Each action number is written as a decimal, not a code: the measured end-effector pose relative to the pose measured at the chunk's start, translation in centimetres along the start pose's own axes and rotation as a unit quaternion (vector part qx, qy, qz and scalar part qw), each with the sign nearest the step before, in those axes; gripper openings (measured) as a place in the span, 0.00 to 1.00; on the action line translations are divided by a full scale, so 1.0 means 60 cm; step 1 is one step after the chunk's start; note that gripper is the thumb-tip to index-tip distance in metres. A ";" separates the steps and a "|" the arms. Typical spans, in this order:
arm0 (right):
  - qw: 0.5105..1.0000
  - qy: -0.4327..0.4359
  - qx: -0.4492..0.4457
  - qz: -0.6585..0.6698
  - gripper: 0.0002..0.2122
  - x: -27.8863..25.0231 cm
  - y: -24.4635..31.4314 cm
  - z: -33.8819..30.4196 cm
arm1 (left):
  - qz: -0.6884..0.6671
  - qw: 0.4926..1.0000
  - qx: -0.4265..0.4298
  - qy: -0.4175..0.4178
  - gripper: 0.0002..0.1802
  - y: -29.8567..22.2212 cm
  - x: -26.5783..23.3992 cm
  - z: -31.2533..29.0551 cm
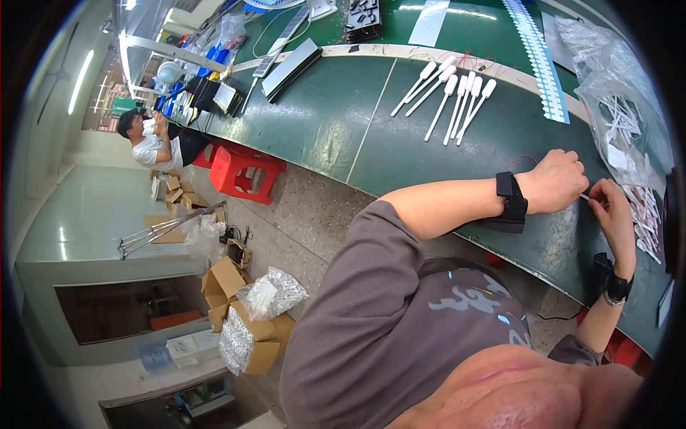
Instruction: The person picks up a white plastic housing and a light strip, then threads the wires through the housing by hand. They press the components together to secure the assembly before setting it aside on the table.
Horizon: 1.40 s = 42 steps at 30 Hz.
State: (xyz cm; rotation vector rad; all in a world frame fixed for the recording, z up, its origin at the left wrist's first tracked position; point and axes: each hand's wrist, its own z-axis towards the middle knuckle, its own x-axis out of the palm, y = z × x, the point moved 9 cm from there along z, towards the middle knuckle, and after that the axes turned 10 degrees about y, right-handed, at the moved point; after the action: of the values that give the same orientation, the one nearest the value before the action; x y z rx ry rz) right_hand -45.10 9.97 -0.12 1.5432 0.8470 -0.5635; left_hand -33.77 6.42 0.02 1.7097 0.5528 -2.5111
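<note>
My left hand [554, 182] is closed, its fingers curled over the green table near the right side. A black strap device sits on that wrist. Close beside it, the fingers of my right hand [613, 206] pinch together. A short, thin pale piece [584, 196] shows between the two hands; its kind is too small to make out, and the fingers cover the rest. Another black strap and a metal band are on my right wrist. Farther off lie several white sticks with thick, rounded ends [475, 86], in two loose groups.
Clear plastic bags [614, 100] and a pile of white pieces [643, 222] lie at the right. A blue-white strip [539, 61] stands near them. Under my left forearm is a dark box [500, 224]. Red stools [246, 171], cartons [261, 336] and a seated person [153, 139] are at the left.
</note>
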 end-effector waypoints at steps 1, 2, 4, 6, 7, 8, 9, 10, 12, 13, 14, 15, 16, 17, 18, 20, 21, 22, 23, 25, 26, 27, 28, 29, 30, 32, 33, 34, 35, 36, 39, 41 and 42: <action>1.000 0.000 0.002 0.001 0.07 0.000 -0.001 -0.001 | 0.003 1.000 0.000 0.000 0.06 0.001 -0.002 -0.001; 1.000 -0.001 0.003 0.001 0.07 -0.001 -0.002 -0.001 | 0.006 1.000 -0.001 -0.001 0.06 0.002 -0.003 -0.002; 1.000 -0.003 0.004 0.004 0.07 -0.002 -0.004 -0.003 | 0.002 1.000 0.001 0.001 0.06 -0.003 0.002 0.001; 1.000 -0.002 0.002 0.003 0.07 0.000 -0.008 -0.003 | -0.004 1.000 0.000 0.000 0.06 -0.005 0.003 0.002; 1.000 -0.003 0.001 0.001 0.07 0.000 -0.010 -0.004 | -0.003 1.000 -0.002 0.000 0.06 -0.004 0.003 0.001; 1.000 -0.003 0.001 -0.001 0.07 0.000 -0.011 -0.004 | -0.001 1.000 -0.001 0.000 0.06 -0.003 0.002 0.000; 1.000 -0.002 -0.001 0.000 0.07 0.000 -0.011 -0.003 | 0.000 1.000 0.001 -0.001 0.06 -0.003 0.000 0.000; 1.000 -0.002 -0.002 0.001 0.07 0.000 -0.010 -0.002 | 0.002 1.000 0.004 -0.002 0.06 -0.002 0.000 -0.001; 1.000 -0.001 -0.005 0.002 0.06 0.000 -0.009 0.000 | 0.003 1.000 0.005 0.000 0.07 -0.002 0.005 0.001; 1.000 -0.001 -0.006 0.003 0.06 0.000 -0.009 0.000 | 0.003 1.000 0.006 0.002 0.07 -0.002 0.008 0.002; 1.000 0.001 -0.004 0.003 0.06 0.000 -0.011 0.000 | 0.003 1.000 0.007 0.004 0.07 -0.002 0.008 0.002; 1.000 0.004 -0.002 0.003 0.06 0.000 -0.014 -0.001 | 0.002 1.000 0.006 0.004 0.07 -0.003 0.005 0.001; 1.000 0.007 0.001 0.003 0.06 0.000 -0.016 -0.003 | -0.001 1.000 0.010 0.003 0.08 -0.004 0.001 0.000; 1.000 0.008 0.000 0.003 0.06 0.001 -0.016 -0.004 | -0.005 1.000 0.014 0.002 0.08 -0.005 -0.003 -0.002; 1.000 0.007 -0.002 0.005 0.07 0.001 -0.015 -0.005 | -0.009 1.000 0.018 0.002 0.08 -0.006 -0.007 -0.004; 1.000 0.002 -0.009 0.010 0.07 0.003 -0.012 -0.005 | -0.004 1.000 0.014 -0.001 0.09 -0.008 -0.020 -0.007; 1.000 0.003 -0.010 0.011 0.07 0.006 -0.013 -0.004 | 0.001 1.000 0.012 -0.004 0.09 -0.008 -0.029 -0.009; 1.000 0.004 -0.016 0.008 0.07 0.005 -0.018 -0.005 | 0.005 1.000 0.011 -0.007 0.09 -0.009 -0.040 -0.007; 1.000 0.006 -0.020 0.005 0.07 0.006 -0.023 -0.007 | 0.005 1.000 0.011 -0.006 0.09 -0.008 -0.051 -0.006; 1.000 0.008 -0.018 0.003 0.07 0.007 -0.029 -0.007 | 0.010 1.000 -0.008 -0.008 0.10 -0.001 -0.080 -0.008; 0.999 0.012 -0.036 0.002 0.07 0.008 -0.024 -0.005 | 0.005 1.000 -0.010 -0.008 0.10 -0.003 -0.094 -0.013; 0.999 0.015 -0.046 0.000 0.07 0.007 -0.023 -0.004 | -0.001 1.000 -0.024 -0.017 0.09 0.000 -0.116 -0.026; 0.998 0.019 -0.056 -0.002 0.08 0.005 -0.022 -0.001 | -0.008 0.999 -0.039 -0.027 0.09 0.008 -0.143 -0.048; 0.998 0.024 -0.060 0.003 0.08 0.002 -0.018 0.000 | -0.004 0.998 -0.051 -0.039 0.07 0.015 -0.155 -0.059; 0.998 0.024 -0.054 0.009 0.08 -0.006 -0.006 -0.005 | -0.008 0.997 -0.055 -0.050 0.06 0.016 -0.163 -0.069; 0.997 -0.022 -0.074 -0.021 0.09 -0.026 0.015 -0.004 | -0.021 0.996 -0.071 -0.057 0.04 0.030 -0.172 -0.103; 0.991 -0.052 -0.110 -0.055 0.09 -0.034 0.032 -0.009 | -0.027 0.995 -0.089 -0.046 0.04 0.034 -0.168 -0.118; 0.991 -0.050 -0.120 -0.044 0.10 -0.035 0.051 -0.006 | -0.024 0.993 -0.110 -0.032 0.04 0.033 -0.159 -0.129; 0.988 -0.049 -0.142 -0.035 0.10 -0.033 0.076 0.003 | -0.042 0.994 -0.097 -0.027 0.04 0.025 -0.152 -0.140; 0.991 -0.051 -0.120 -0.038 0.10 -0.027 0.076 0.003 | -0.041 0.990 -0.133 -0.006 0.05 0.029 -0.138 -0.151; 0.980 -0.076 -0.178 -0.054 0.11 -0.005 0.097 -0.008 | -0.031 0.986 -0.159 0.031 0.07 0.023 -0.109 -0.155; 0.978 -0.074 -0.192 -0.033 0.10 0.002 0.111 -0.003 | -0.018 0.984 -0.171 0.041 0.07 0.017 -0.105 -0.163; 0.977 -0.074 -0.197 -0.023 0.10 0.003 0.114 -0.004 | -0.018 0.984 -0.170 0.041 0.07 0.013 -0.103 -0.162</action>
State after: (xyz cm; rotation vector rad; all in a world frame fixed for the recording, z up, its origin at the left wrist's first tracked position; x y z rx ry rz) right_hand -39.70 10.21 4.09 1.1096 0.8240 -0.5011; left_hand -22.55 7.86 2.31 1.6876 0.9633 -2.2113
